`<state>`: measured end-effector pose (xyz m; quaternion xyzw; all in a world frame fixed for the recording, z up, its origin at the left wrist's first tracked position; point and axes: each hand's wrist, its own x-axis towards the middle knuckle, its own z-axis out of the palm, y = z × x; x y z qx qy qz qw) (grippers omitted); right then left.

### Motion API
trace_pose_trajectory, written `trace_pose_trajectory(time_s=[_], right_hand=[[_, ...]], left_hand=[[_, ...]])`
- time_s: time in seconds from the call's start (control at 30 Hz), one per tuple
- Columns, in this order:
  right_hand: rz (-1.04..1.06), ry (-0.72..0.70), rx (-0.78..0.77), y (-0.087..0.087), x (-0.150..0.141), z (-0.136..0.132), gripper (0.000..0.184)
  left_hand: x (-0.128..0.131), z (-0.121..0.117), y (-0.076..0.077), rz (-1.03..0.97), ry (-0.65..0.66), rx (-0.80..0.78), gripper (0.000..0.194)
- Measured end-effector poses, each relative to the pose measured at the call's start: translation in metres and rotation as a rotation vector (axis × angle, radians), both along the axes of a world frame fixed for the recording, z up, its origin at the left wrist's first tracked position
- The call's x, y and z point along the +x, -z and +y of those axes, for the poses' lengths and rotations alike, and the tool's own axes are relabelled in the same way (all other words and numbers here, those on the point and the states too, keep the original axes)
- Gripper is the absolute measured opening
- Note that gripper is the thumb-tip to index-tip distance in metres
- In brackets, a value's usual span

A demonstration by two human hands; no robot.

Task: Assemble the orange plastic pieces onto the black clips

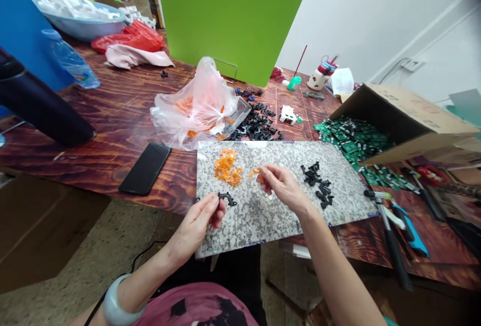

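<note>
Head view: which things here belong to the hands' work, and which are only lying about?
In the work: left hand holding black plastic clip; right hand pinching orange plastic piece; loose orange pieces; loose black pieces; speckled grey board.
Lying about: black smartphone; clear plastic bottle.

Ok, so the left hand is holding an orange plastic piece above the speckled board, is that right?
No: the left hand holds a black plastic piece, not an orange one, as the head view shows. The orange plastic piece is in the right hand. The speckled board is below, as you said.
</note>
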<state>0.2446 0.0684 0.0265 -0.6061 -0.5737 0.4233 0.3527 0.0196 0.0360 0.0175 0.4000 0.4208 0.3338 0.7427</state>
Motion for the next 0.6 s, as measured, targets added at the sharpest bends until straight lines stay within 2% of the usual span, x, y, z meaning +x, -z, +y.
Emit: trace_pose_trajectory(time_s=[0.07,0.13,0.37,0.47,0.6], right_hand=[[0.19,-0.021,-0.115,0.002,-0.013,-0.019,0.041],[0.282,-0.021,-0.203,0.007,-0.022,-0.035,0.041],[0.244,0.043,-0.224,0.021,-0.032,-0.067,0.034],[0.293,0.04,-0.225,0.015,-0.04,-0.075,0.03],[0.356,0.047,-0.167,-0.001,-0.058,-0.08,0.027]], left_hand=[[-0.002,0.0,0.001,-0.001,0.006,0.001,0.034],[-0.002,0.0,0.003,-0.007,0.012,-0.001,0.035],[-0.005,0.001,0.011,-0.092,0.032,-0.068,0.045],[-0.008,0.004,0.01,-0.067,0.068,-0.046,0.046],[-0.012,0.006,0.01,0.011,0.117,0.092,0.042]])
